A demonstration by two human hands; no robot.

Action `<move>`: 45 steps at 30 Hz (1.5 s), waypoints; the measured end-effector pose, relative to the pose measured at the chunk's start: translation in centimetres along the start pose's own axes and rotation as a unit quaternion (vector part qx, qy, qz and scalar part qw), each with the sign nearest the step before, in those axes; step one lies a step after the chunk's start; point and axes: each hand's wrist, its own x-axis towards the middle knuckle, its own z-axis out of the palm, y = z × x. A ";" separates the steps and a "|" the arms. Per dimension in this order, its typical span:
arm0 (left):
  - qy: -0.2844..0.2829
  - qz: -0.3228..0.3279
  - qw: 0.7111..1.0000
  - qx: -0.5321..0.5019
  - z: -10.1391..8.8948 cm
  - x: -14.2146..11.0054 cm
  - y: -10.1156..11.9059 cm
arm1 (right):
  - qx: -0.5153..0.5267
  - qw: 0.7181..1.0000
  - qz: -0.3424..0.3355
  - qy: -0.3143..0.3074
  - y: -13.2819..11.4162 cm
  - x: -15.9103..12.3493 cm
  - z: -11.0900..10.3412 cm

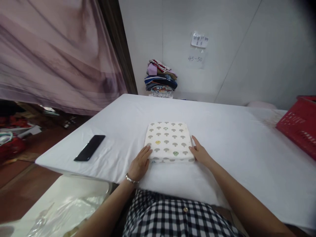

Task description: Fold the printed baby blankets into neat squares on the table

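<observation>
A neatly folded white cloth [170, 139] with small grey, green and yellow mushroom prints lies flat near the front middle of the table. My left hand [140, 164] touches its near left corner, fingers stretched out along the edge. On the opposite side, my right hand [200, 153] rests against the right edge, with thumb and forefinger apart. Neither hand is wrapped round the cloth. Part of the right hand's fingers cannot be seen. A bracelet [131, 179] circles my left wrist.
A white cover [247, 141] lies over the table. A black phone-like slab [90, 148] is on the left, a red plastic basket [300, 125] at the far right. Folded fabrics [161, 79] are stacked by the wall. Clear plastic [71, 210] lies on a white surface lower left.
</observation>
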 end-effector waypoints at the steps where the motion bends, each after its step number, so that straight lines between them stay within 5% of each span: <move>1: 0.005 -0.008 1.000 -0.006 0.0 0.0 0.0 | -0.012 1.000 0.003 0.002 -0.2 -0.1 0.0; 7: 0.018 -0.111 0.993 0.039 -0.2 -0.4 -0.7 | -0.067 0.996 0.050 -0.007 -1.0 -0.6 -0.6; 16: -0.016 -0.109 0.989 0.100 -0.3 -0.5 0.3 | -0.225 0.974 0.008 0.019 -0.9 -1.7 2.0; 21: -0.070 -0.135 0.987 0.044 -2.0 -0.5 0.1 | -0.277 0.961 0.018 0.006 -0.6 -1.7 1.3; 26: -0.082 -0.134 0.987 -0.034 -3.9 2.1 0.4 | -0.283 0.943 -0.141 0.101 -3.4 -1.2 1.7; 30: -0.054 -0.067 0.996 0.035 -1.7 5.7 2.1 | -0.269 0.932 -0.233 0.065 -6.0 1.1 3.5; 35: -0.118 -0.078 0.988 0.066 1.6 6.6 2.0 | -0.305 0.944 -0.123 0.035 -4.4 4.3 4.4; 40: -0.144 -0.094 0.983 0.056 1.3 6.4 1.7 | -0.302 0.945 -0.118 0.025 -3.5 4.8 4.4; 45: -0.125 -0.101 0.984 0.071 0.3 10.5 2.6 | -0.316 0.934 -0.149 0.073 -5.5 7.1 3.8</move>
